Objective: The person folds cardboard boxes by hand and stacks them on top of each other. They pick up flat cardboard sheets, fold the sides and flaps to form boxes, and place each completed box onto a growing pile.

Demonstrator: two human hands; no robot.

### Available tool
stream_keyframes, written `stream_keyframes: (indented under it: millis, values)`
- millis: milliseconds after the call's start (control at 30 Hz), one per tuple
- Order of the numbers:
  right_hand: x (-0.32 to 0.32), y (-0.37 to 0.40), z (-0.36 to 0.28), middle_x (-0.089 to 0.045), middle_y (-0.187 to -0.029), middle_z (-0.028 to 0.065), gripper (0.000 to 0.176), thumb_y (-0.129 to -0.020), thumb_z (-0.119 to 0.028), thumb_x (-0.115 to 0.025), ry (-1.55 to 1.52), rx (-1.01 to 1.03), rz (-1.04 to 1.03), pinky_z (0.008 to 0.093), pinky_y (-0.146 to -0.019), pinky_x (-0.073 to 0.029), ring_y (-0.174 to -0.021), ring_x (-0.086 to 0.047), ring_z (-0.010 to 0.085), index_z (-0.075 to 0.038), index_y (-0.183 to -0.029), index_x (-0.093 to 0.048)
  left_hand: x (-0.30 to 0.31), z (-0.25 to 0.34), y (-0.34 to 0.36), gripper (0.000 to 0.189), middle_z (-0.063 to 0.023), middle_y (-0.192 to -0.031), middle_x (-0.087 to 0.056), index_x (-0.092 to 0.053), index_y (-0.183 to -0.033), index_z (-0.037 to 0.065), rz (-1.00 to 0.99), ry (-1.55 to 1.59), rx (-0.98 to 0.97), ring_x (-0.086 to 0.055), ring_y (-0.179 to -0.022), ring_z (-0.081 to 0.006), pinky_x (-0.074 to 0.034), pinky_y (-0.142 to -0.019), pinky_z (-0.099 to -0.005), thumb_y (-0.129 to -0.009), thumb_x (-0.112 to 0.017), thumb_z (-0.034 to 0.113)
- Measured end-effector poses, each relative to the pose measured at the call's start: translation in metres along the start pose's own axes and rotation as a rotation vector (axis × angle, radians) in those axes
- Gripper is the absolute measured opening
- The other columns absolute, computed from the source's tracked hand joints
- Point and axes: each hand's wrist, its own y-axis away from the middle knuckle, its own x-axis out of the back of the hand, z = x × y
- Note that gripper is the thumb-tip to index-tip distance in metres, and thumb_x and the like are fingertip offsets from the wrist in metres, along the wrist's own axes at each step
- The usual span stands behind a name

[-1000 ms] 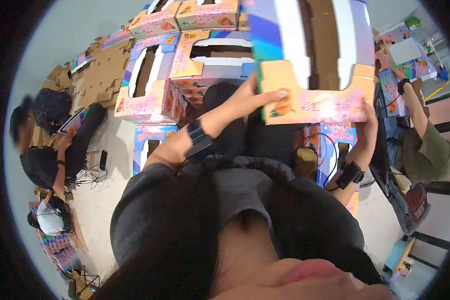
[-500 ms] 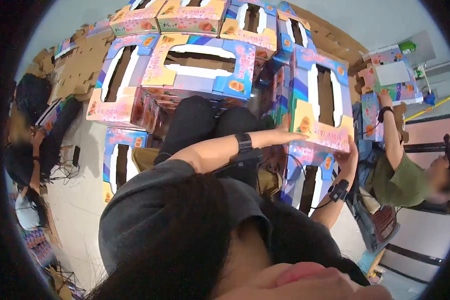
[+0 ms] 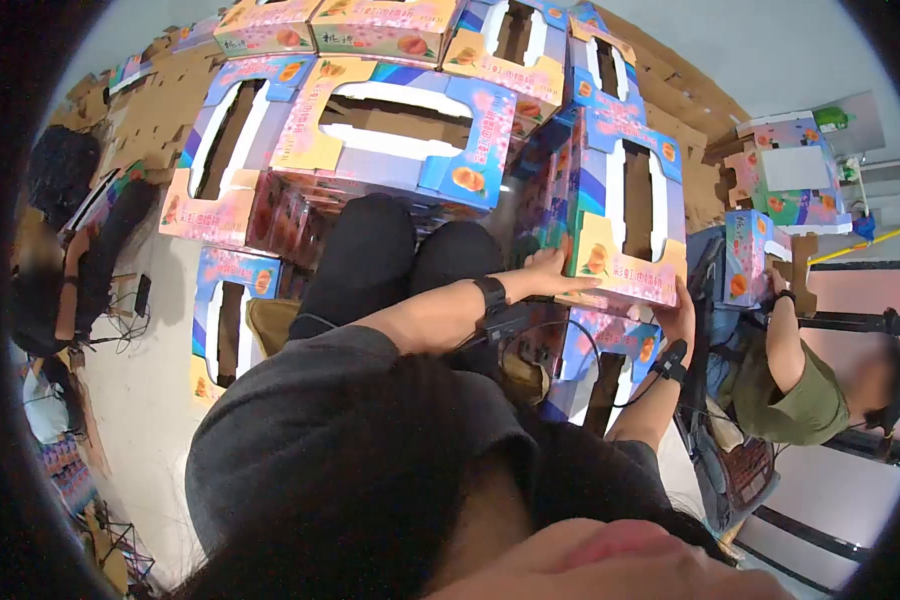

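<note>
Here the printed carton [image 3: 625,215] sits on top of a like box [image 3: 615,345], at the right end of the stacked cartons [image 3: 390,130], just in front of the person's knees. The left hand [image 3: 545,272] lies against its near left corner with the fingers straight and slightly apart, pressed flat on the card. The right hand [image 3: 678,315] grips the near right bottom edge, fingers curled shut on it (their tips are hidden under the box).

The likeliest trouble, I judge, is a slide. The carton is held only at its near end, so an uneven push from the flat left hand could swing the far end sideways off the box beneath, or toward the co-worker [image 3: 800,390] seated close on the right.

Its long axis runs away from the person, leaning a little to the right, with the window cut-out facing up and the orange peach panel toward the person.
</note>
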Motion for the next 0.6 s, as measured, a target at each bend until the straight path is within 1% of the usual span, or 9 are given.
stream_keyframes:
  millis: [67,100,200,300,333,433,467,567,600]
  values:
    - [0.009,-0.003,0.007,-0.064,-0.112,0.0060,0.039,-0.093,-0.035,-0.052,0.071,-0.011,0.061,0.0358,-0.084,-0.046,-0.100,-0.060,0.0211,-0.006,-0.119,-0.057,-0.002,0.000,0.000,0.129,-0.0299,-0.146,-0.024,0.005,-0.146,-0.002,-0.035,-0.030,0.071,-0.028,-0.134,-0.0444,-0.027,-0.108,-0.0477,-0.067,-0.057,0.078]
    - [0.009,-0.002,0.009,-0.065,-0.110,0.0057,0.038,-0.094,-0.035,-0.051,0.107,-0.016,0.093,0.0355,-0.083,-0.046,-0.098,-0.061,0.0210,-0.007,-0.118,-0.058,-0.008,-0.005,-0.003,0.129,-0.0301,-0.146,-0.022,0.005,-0.146,-0.003,-0.027,-0.013,0.053,-0.026,-0.135,-0.0438,-0.025,-0.109,-0.0467,-0.067,-0.058,0.077]
    - [0.063,-0.049,0.028,-0.067,-0.105,0.0087,0.039,-0.094,-0.038,-0.050,0.338,-0.020,-0.086,0.0322,-0.076,-0.050,-0.092,-0.064,0.0204,-0.005,-0.113,-0.060,-0.019,-0.021,-0.015,0.131,-0.0307,-0.148,-0.016,0.006,-0.144,-0.007,0.002,0.053,-0.017,-0.022,-0.137,-0.0417,-0.021,-0.112,-0.0430,-0.067,-0.062,0.074]
    - [0.029,-0.039,0.009,-0.061,-0.081,0.0053,0.045,-0.087,-0.044,-0.061,0.435,-0.134,-0.076,0.0285,-0.064,-0.048,-0.078,-0.061,0.0148,-0.001,-0.101,-0.059,-0.016,-0.022,-0.014,0.131,-0.0314,-0.149,-0.012,0.007,-0.142,-0.011,-0.032,0.193,-0.083,-0.018,-0.139,-0.0389,-0.020,-0.113,-0.0381,-0.067,-0.068,0.066]
    - [0.027,-0.043,0.012,-0.060,-0.077,0.0049,0.048,-0.082,-0.049,-0.065,0.568,-0.121,0.086,0.0235,-0.059,-0.046,-0.066,-0.059,0.0142,-0.001,-0.089,-0.056,-0.014,-0.021,-0.014,0.131,-0.0318,-0.149,-0.010,0.008,-0.141,-0.012,-0.077,0.261,-0.089,-0.017,-0.140,-0.0379,-0.020,-0.113,-0.0367,-0.068,-0.070,0.063]
    - [0.009,-0.042,0.023,-0.060,-0.076,0.0066,0.059,-0.075,-0.056,-0.070,1.004,0.175,0.432,0.0243,-0.058,-0.045,-0.062,-0.057,0.0152,0.000,-0.084,-0.054,-0.018,-0.024,-0.017,0.130,-0.0327,-0.149,-0.008,0.011,-0.139,-0.015,-0.164,0.340,-0.132,-0.015,-0.140,-0.0359,-0.020,-0.113,-0.0343,-0.070,-0.074,0.056]
    - [0.005,-0.040,0.027,-0.060,-0.076,0.0114,0.066,-0.069,-0.061,-0.071,0.984,0.230,0.395,0.0293,-0.066,-0.047,-0.070,-0.058,0.0199,0.001,-0.079,-0.052,-0.022,-0.027,-0.018,0.130,-0.0330,-0.148,-0.008,0.012,-0.138,-0.016,-0.185,0.346,-0.149,-0.014,-0.141,-0.0354,-0.020,-0.112,-0.0338,-0.070,-0.074,0.054]
    - [-0.029,-0.014,0.021,-0.061,-0.105,0.0249,0.076,-0.074,-0.055,-0.068,1.194,0.182,0.542,0.0373,-0.086,-0.046,-0.104,-0.058,0.0314,0.013,-0.106,-0.057,-0.005,-0.008,0.002,0.130,-0.0333,-0.148,-0.009,0.014,-0.136,-0.018,-0.215,0.319,-0.106,-0.015,-0.140,-0.0354,-0.019,-0.112,-0.0331,-0.072,-0.073,0.054]
    - [-0.029,-0.015,0.023,-0.060,-0.106,0.0250,0.075,-0.074,-0.054,-0.069,1.205,0.185,0.581,0.0376,-0.087,-0.045,-0.105,-0.058,0.0327,0.013,-0.106,-0.058,-0.006,-0.010,-0.001,0.130,-0.0335,-0.148,-0.008,0.015,-0.136,-0.018,-0.215,0.312,-0.104,-0.014,-0.140,-0.0355,-0.019,-0.113,-0.0332,-0.072,-0.072,0.054]
